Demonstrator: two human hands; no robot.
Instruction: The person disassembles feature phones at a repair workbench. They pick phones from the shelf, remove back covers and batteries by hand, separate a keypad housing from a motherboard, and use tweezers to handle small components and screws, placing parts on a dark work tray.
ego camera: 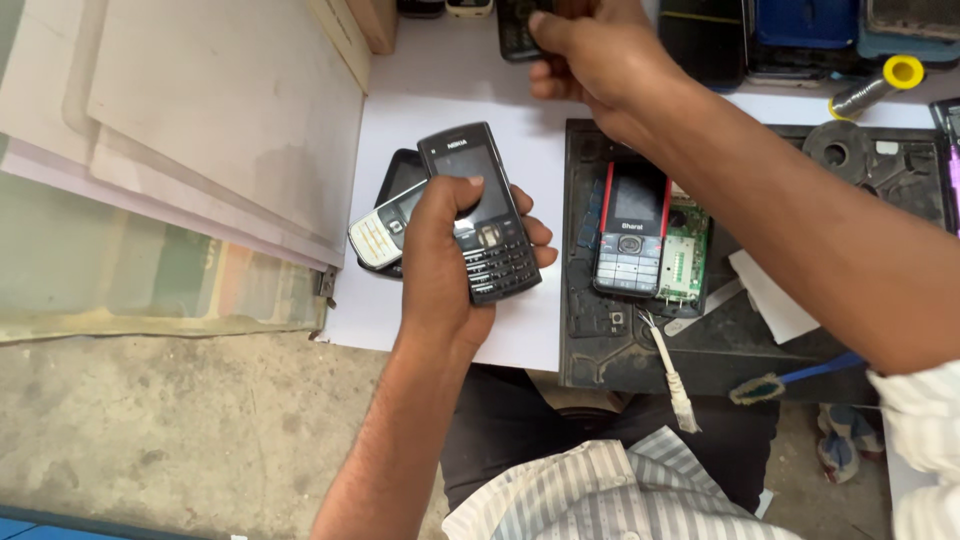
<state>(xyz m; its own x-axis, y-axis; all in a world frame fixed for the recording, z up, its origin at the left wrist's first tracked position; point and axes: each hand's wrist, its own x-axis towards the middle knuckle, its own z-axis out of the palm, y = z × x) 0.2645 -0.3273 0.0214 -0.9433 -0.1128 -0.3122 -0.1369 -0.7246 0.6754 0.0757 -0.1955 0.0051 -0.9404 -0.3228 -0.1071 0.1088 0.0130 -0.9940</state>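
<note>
Left hand (440, 265) is gripping a black candybar keypad phone (482, 205) face up, thumb lying across its screen, above the white paper sheet (450, 100) covering the bench. Just beneath the hand, a silver-and-white keypad phone (378, 235) is lying on a flat black phone part (398, 172), both partly hidden by the hand. Right hand (590, 50) is reaching to the far edge of the bench, fingers closed on a small dark phone (515, 30) that is being cut off by the top of the frame; how firmly it is being held cannot be told. Its forearm is crossing over the black work mat (600, 350), where a red-and-black keypad phone (630, 228) is resting beside a green circuit board (685, 255). Bare paper is lying open between the two hands. To the left, pale stacked boards (200, 120) are bounding the sheet; the bench's near edge is ending at the person's lap.
</note>
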